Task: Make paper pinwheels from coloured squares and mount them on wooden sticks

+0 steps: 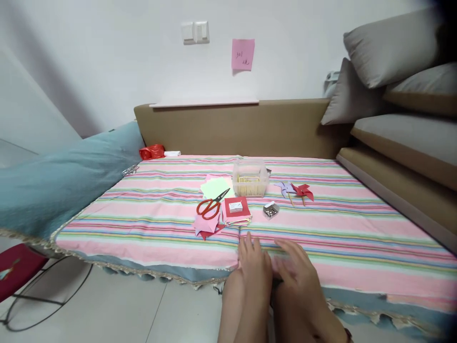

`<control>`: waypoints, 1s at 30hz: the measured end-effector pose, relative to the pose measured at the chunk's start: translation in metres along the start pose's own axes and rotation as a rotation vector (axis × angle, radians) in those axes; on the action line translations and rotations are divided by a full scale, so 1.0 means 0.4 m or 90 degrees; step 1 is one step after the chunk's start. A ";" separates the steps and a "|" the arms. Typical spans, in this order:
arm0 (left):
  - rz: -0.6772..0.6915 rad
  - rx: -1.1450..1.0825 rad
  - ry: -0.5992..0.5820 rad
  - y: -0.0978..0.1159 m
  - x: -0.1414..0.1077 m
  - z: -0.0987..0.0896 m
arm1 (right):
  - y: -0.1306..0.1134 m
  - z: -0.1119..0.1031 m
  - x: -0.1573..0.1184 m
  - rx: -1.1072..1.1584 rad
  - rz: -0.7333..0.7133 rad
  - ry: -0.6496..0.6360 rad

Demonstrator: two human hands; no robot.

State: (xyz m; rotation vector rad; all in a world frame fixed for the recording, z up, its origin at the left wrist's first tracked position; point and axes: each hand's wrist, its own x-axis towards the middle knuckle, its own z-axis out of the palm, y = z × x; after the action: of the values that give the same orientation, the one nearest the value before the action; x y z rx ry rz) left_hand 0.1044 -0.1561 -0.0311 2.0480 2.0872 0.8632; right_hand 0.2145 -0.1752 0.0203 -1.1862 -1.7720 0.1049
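Pinwheels, one purple (284, 188) and one red (303, 191), look all made at one o'clock on the striped cloth (357, 228). Flat square papers (246, 212) at eleven o'clock look unused, beside scissors (222, 195). Your left hand (255, 264) and right hand (300, 267) are open and empty.

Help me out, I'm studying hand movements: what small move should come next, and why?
Probably the left hand should lift the small white box aside: it sits on the red paper, covering part of it, and that hand looks empty and lies nearer than the right hand.
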 end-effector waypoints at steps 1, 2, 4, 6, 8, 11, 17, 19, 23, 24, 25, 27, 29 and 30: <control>-0.023 -0.030 0.025 -0.002 0.030 0.012 | 0.034 0.044 0.013 0.003 0.034 -0.013; -0.043 -0.061 0.050 -0.006 0.062 0.020 | 0.064 0.084 0.029 0.011 0.078 -0.024; -0.059 -0.106 0.104 -0.019 0.126 0.027 | 0.110 0.157 0.070 0.035 0.144 -0.049; -0.060 -0.130 0.153 -0.040 0.189 0.023 | 0.143 0.218 0.118 0.049 0.169 -0.069; -0.065 -0.121 0.166 -0.069 0.245 0.014 | 0.168 0.271 0.161 0.048 0.172 -0.082; -0.050 -0.074 0.091 -0.116 0.307 0.005 | 0.196 0.329 0.195 0.035 0.163 -0.101; 0.005 -0.025 -0.002 -0.164 0.344 0.005 | 0.213 0.379 0.202 0.006 0.150 -0.134; 0.004 -0.046 -0.007 -0.167 0.341 0.005 | 0.215 0.383 0.201 -0.005 0.152 -0.146; -0.032 -0.121 0.009 -0.167 0.335 -0.003 | 0.221 0.382 0.196 -0.027 0.136 -0.171; -0.044 -0.168 0.031 -0.168 0.335 -0.007 | 0.222 0.380 0.195 -0.035 0.131 -0.176; -0.058 -0.226 0.058 -0.169 0.335 -0.012 | 0.222 0.378 0.194 -0.043 0.127 -0.180; -0.101 -0.363 0.117 -0.175 0.336 -0.022 | 0.219 0.375 0.194 -0.057 0.117 -0.189; -0.178 -0.499 0.147 -0.187 0.338 -0.028 | 0.211 0.372 0.197 -0.068 0.107 -0.199; -0.222 -0.558 0.151 -0.195 0.339 -0.029 | 0.206 0.371 0.199 -0.073 0.104 -0.204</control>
State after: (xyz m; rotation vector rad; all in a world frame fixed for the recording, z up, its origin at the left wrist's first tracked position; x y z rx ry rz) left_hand 0.0170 -0.0272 -0.0136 1.1371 1.6070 1.6156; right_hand 0.1541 -0.0122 -0.0499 -1.4606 -1.9757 0.3076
